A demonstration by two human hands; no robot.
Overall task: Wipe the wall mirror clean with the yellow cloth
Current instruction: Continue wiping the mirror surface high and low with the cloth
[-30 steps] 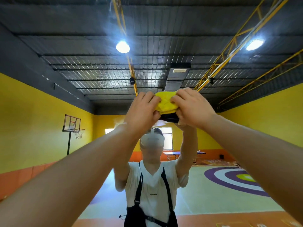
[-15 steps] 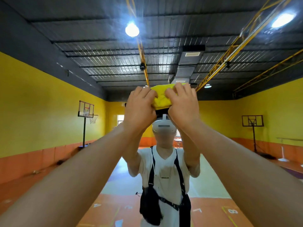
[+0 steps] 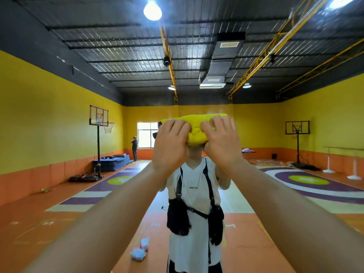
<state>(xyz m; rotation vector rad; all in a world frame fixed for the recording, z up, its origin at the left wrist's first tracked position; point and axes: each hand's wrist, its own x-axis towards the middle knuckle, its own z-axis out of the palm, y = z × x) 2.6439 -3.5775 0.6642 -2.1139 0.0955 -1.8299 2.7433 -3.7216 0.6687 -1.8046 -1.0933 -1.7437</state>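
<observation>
The wall mirror (image 3: 59, 119) fills the whole view and reflects a yellow-walled gym hall. A bunched yellow cloth (image 3: 196, 128) is pressed flat against the glass at about head height, in the middle of the view. My left hand (image 3: 170, 146) grips its left side and my right hand (image 3: 221, 143) grips its right side, both arms stretched forward. My own reflection, in a white shirt with black straps, stands right behind the cloth, its face hidden by the cloth and hands.
In the reflection: basketball hoops (image 3: 99, 120) at left and right, blue mats (image 3: 113, 163), another person (image 3: 135, 147) by a window, and crumpled pale cloths (image 3: 138, 252) on the orange floor near my feet.
Both hands have slid the cloth down the mirror, from near the reflected ceiling to head height. My view has tilted down, so more of the floor shows.
</observation>
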